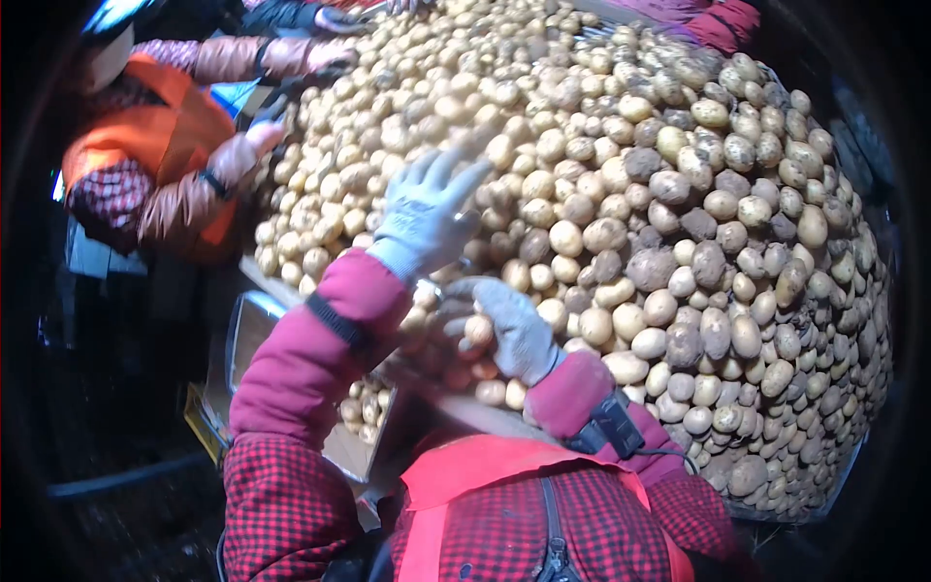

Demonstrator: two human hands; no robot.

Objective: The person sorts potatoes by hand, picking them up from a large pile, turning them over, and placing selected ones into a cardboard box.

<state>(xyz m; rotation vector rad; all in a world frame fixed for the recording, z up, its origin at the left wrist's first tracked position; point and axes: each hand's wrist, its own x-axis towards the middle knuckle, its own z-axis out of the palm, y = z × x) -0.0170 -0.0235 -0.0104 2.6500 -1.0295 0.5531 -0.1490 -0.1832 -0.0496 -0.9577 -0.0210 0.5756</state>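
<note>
Potato pile [621, 223] is huge, way too many to count, easily hundreds. Left hand [427, 209] is spread flat over the near slope, gripping nothing. Right hand [509, 330] is curled round what looks like 1 potato [478, 330] at the pile's near edge, just above 1 box [341, 448]. I'd cup and lift rather than drag, so the neighbours don't roll. 1 co-worker [155, 155] on the left has 2 hands in the pile too.

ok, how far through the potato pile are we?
Early, by the look of it. Done: only a few potatoes lie in the box below the near edge. In hand: the right hand grips a potato at the pile's edge, and the left hand is spread open above it. Left: the potato pile, heaped high across the surface.
</note>
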